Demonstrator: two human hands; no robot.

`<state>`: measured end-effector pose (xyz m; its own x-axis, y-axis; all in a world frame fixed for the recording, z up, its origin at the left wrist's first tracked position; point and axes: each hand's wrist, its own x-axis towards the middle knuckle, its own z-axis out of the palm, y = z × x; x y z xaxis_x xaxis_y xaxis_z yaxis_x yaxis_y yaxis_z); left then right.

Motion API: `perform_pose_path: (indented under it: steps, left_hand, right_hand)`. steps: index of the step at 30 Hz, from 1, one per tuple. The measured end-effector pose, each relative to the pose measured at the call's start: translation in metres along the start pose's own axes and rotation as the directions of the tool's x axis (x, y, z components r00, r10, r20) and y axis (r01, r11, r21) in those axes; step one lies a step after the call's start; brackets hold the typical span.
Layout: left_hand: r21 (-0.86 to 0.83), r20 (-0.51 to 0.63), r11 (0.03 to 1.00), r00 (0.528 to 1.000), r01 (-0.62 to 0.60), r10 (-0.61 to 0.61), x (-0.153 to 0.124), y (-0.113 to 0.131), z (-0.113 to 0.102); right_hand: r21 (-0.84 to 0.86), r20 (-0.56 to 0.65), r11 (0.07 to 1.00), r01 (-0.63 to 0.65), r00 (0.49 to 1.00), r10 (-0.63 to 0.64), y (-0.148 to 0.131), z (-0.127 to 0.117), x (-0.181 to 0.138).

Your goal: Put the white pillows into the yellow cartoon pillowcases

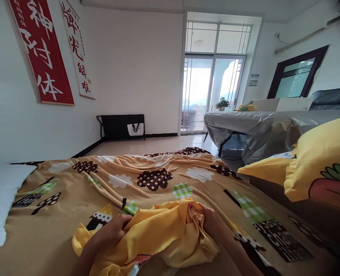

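A crumpled yellow pillowcase [158, 234] with a bit of reddish print hangs bunched between my hands, low over the bed. My left hand [118, 227] is closed on its left side, the fingertips partly tucked behind the fabric. On the other side, my right hand [209, 217] grips the gathered upper right edge, its fingers mostly hidden by folds. Beneath both lies a tan blanket [155, 199] printed with clouds, dotted shapes and green checks. A bare white pillow [7, 203] rests at the far left.
Yellow pillows with a carrot print [322, 161] are piled at the right. Beyond them stands a plastic-covered table [244, 122] bearing a plant [222, 103] and a box [293, 104]. A black folded frame [118, 127] leans against the back wall beside glass doors [212, 92].
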<state>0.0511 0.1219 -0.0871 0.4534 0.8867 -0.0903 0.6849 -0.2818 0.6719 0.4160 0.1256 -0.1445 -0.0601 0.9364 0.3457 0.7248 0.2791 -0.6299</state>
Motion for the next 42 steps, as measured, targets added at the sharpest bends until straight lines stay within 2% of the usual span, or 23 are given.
perform_pose_path:
  steps: [3, 6, 9, 11, 13, 15, 17, 19, 20, 21, 23, 25, 26, 27, 28, 30, 33, 35, 37, 38, 40, 41, 42]
  left_hand:
    - [0.057, -0.151, 0.998, 0.988, -0.012, 0.020, 0.002, -0.007, -0.010]
    - [0.001, -0.405, 1.000, 0.914, -0.021, 0.019, 0.000, -0.014, -0.024]
    - [-0.039, -0.651, 0.999, 0.759, -0.004, -0.022, -0.007, -0.016, -0.036]
    - [-0.032, -0.784, 0.999, 0.621, 0.004, -0.028, -0.011, -0.014, -0.040]
    - [-0.029, -0.859, 1.000, 0.511, -0.007, -0.021, -0.012, -0.012, -0.041]
    - [-0.044, -0.891, 0.998, 0.454, -0.035, -0.024, -0.011, -0.012, -0.041]
    - [-0.089, -0.900, 0.993, 0.434, -0.078, -0.047, -0.010, -0.012, -0.040]
    - [-0.156, -0.899, 0.981, 0.428, -0.119, -0.091, -0.010, -0.013, -0.041]
    - [-0.198, -0.891, 0.970, 0.437, -0.138, -0.120, -0.010, -0.013, -0.042]
    - [-0.247, -0.876, 0.956, 0.458, -0.155, -0.152, -0.012, -0.013, -0.043]
    - [-0.369, -0.819, 0.909, 0.529, -0.193, -0.220, -0.015, -0.013, -0.047]
    - [-0.486, -0.750, 0.846, 0.602, -0.220, -0.275, -0.019, -0.014, -0.051]
    - [-0.531, -0.723, 0.817, 0.623, -0.225, -0.299, -0.020, -0.015, -0.053]
    - [-0.566, -0.704, 0.792, 0.634, -0.227, -0.321, -0.022, -0.015, -0.054]
    - [-0.591, -0.689, 0.775, 0.641, -0.226, -0.338, -0.023, -0.016, -0.056]
    - [-0.614, -0.672, 0.758, 0.650, -0.222, -0.354, -0.025, -0.018, -0.058]
    - [-0.589, -0.680, 0.783, 0.646, -0.200, -0.346, -0.027, -0.021, -0.060]
    - [-0.523, -0.701, 0.836, 0.642, -0.167, -0.310, -0.026, -0.024, -0.060]
    - [-0.403, -0.744, 0.908, 0.620, -0.115, -0.251, -0.022, -0.027, -0.059]
    - [-0.316, -0.779, 0.946, 0.590, -0.080, -0.210, -0.020, -0.029, -0.058]
    - [-0.105, -0.840, 0.994, 0.538, -0.021, -0.077, -0.016, -0.030, -0.054]
    - [0.003, -0.839, 1.000, 0.544, -0.014, 0.010, -0.014, -0.030, -0.052]
    - [0.099, -0.804, 0.995, 0.587, -0.027, 0.096, -0.012, -0.030, -0.049]
  right_hand:
    - [-0.023, -0.181, 0.985, -0.169, 0.970, 0.162, 0.013, -0.005, 0.004]
    - [0.057, -0.452, 0.943, -0.328, 0.834, 0.318, 0.027, -0.012, 0.009]
    - [0.237, -0.592, 0.913, -0.331, 0.696, 0.406, 0.034, -0.018, 0.011]
    - [0.332, -0.630, 0.899, -0.286, 0.642, 0.437, 0.034, -0.020, 0.010]
    - [0.386, -0.666, 0.893, -0.230, 0.601, 0.442, 0.034, -0.019, 0.009]
    - [0.412, -0.696, 0.894, -0.176, 0.572, 0.434, 0.035, -0.017, 0.008]
    - [0.425, -0.716, 0.896, -0.128, 0.558, 0.419, 0.037, -0.015, 0.008]
    - [0.441, -0.708, 0.892, -0.098, 0.573, 0.413, 0.039, -0.013, 0.008]
    - [0.449, -0.686, 0.889, -0.092, 0.602, 0.409, 0.040, -0.013, 0.009]
    - [0.454, -0.647, 0.887, -0.089, 0.651, 0.396, 0.039, -0.013, 0.010]
    - [0.445, -0.503, 0.894, -0.060, 0.809, 0.305, 0.035, -0.015, 0.011]
    - [0.457, -0.232, 0.889, 0.006, 0.966, 0.112, 0.028, -0.019, 0.009]
    - [0.493, -0.063, 0.870, 0.025, 0.998, 0.007, 0.025, -0.021, 0.008]
    - [0.541, 0.101, 0.841, 0.012, 0.992, -0.079, 0.023, -0.023, 0.005]
    - [0.587, 0.245, 0.809, -0.032, 0.960, -0.139, 0.022, -0.025, 0.003]
    - [0.654, 0.405, 0.744, -0.135, 0.894, -0.193, 0.026, -0.026, -0.002]
    - [0.744, 0.392, 0.636, -0.205, 0.905, -0.167, 0.036, -0.022, -0.003]
    - [0.760, 0.356, 0.603, -0.244, 0.932, -0.072, 0.038, -0.017, 0.000]
    - [0.687, 0.327, 0.678, -0.260, 0.944, 0.031, 0.033, -0.012, 0.004]
    - [0.623, 0.293, 0.744, -0.241, 0.954, 0.063, 0.029, -0.010, 0.005]
    - [0.457, 0.217, 0.876, -0.155, 0.974, 0.059, 0.019, -0.006, 0.006]
    - [0.366, 0.166, 0.925, -0.106, 0.985, 0.047, 0.015, -0.004, 0.006]
    - [0.279, 0.109, 0.958, -0.062, 0.994, 0.032, 0.013, -0.002, 0.005]
